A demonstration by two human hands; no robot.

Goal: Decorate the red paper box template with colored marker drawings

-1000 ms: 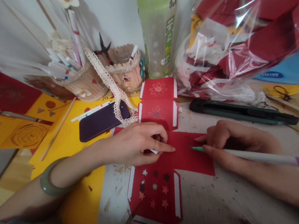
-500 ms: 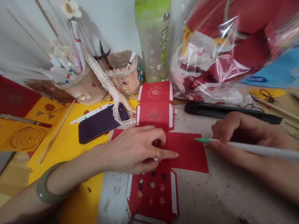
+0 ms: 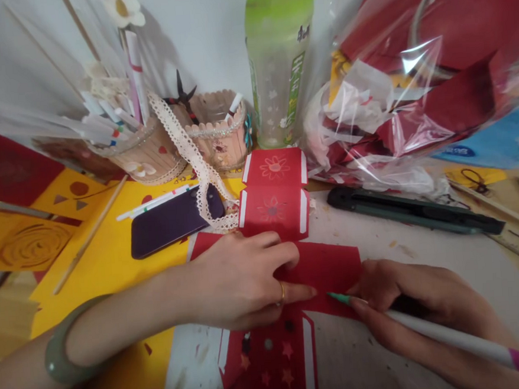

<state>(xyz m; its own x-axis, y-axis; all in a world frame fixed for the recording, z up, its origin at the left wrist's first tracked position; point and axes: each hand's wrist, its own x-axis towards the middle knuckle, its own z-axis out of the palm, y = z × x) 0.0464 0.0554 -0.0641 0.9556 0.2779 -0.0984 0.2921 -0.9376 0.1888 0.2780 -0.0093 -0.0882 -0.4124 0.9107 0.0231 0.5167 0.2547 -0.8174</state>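
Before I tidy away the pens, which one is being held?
The green-tipped white pen in the right hand; other pens lie beside the phone or stand in the wooden holders.

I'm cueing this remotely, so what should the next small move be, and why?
Probably settle the green-tipped white pen lightly onto the cross-shaped red paper cutout; whether it already touches is unclear. The right hand holds the pen, tip at the right panel, while the left hand lies across the cutout's middle.
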